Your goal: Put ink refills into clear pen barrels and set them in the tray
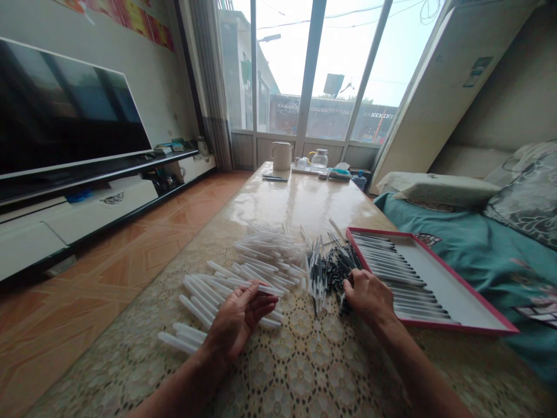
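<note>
Between the thumb and fingers of my left hand (239, 316) is a translucent white pen barrel (270, 289), pointing to the right. Loose pen barrels (256, 255) lie in a spread heap behind and around that hand. My right hand (369, 293) is closed at the near right side of a pile of black pen parts (333, 267); its fingertips are partly hidden, so what they pinch cannot be made out. Thin pen refills (319, 284) lie at the left of the black pile. Right of it, a red-rimmed tray (483, 302) holds rows of assembled pens (391, 261).
The long table (287, 371) has a lace-patterned cover. At its far end stand a cream jug (282, 157), a glass pitcher (319, 159) and a tissue pack (339, 173). A sofa with a teal cover (461, 232) borders the right side; a TV cabinet (108, 203) stands left.
</note>
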The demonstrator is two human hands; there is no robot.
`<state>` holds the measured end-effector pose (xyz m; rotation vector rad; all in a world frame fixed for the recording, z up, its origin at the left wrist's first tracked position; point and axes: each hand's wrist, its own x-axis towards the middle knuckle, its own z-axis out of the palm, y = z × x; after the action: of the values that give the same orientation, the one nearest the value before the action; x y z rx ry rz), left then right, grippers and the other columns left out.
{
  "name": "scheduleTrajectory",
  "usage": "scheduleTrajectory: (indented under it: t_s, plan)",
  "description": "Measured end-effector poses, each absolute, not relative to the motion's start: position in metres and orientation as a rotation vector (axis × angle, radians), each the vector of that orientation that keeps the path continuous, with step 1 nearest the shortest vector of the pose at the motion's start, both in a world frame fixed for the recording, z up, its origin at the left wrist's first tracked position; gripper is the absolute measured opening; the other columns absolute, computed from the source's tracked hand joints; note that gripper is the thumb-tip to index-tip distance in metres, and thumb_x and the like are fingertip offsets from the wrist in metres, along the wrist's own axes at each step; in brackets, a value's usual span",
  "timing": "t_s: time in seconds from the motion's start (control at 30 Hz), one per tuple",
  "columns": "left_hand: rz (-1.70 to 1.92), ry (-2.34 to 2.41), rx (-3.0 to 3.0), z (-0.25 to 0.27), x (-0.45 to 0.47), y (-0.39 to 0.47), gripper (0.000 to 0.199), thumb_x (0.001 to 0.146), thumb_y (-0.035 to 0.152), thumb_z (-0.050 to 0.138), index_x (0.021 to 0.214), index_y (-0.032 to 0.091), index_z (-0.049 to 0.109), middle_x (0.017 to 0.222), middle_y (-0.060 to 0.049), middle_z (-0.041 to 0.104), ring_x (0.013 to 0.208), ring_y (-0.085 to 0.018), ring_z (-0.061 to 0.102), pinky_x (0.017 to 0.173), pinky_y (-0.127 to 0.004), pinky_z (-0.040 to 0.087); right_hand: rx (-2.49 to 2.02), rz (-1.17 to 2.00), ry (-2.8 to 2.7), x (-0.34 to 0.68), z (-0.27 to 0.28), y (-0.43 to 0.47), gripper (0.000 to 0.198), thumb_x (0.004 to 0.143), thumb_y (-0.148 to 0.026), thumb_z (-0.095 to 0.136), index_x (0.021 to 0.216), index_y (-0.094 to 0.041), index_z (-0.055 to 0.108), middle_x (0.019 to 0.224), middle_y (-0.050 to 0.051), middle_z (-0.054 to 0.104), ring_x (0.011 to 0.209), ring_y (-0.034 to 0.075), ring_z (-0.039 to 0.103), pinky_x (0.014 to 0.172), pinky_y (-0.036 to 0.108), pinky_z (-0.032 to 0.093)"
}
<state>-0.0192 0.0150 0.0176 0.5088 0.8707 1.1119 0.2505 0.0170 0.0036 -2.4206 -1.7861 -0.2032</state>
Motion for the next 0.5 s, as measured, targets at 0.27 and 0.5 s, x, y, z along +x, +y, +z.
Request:
scheduleTrajectory:
  t_s: [0.27,0.5]
  plan:
    - [1.098,0.879,0.522,0.0192,-0.0194,0.0144,0.006,0.077,0.016,0.063,0.077,0.013,0.058,0.068,-0.005,0.069,0.064,-0.015,0.068,0.061,-0.023,0.056,-2.433,-0.144,-1.721,0.2484,0.0031,0.0184,0.020,0.081,-0.033,0.051,0.077,-0.018,0.063,0.081,0.011,0.069,0.074,0.024,0.066,0.054,0.027,0.040]
    - [1.092,0.851,0.520,0.0153,-0.0196,0.0167,0.004,0.081,0.015,0.059,0.077,0.012,0.058,0.067,-0.006,0.069,0.063,-0.015,0.068,0.061,-0.023,0.056,-2.377,0.003,-1.635,0.2523,0.0015,0.0194,0.022,0.081,-0.037,0.050,0.071,-0.020,0.060,0.074,0.008,0.067,0.070,0.024,0.064,0.052,0.028,0.036]
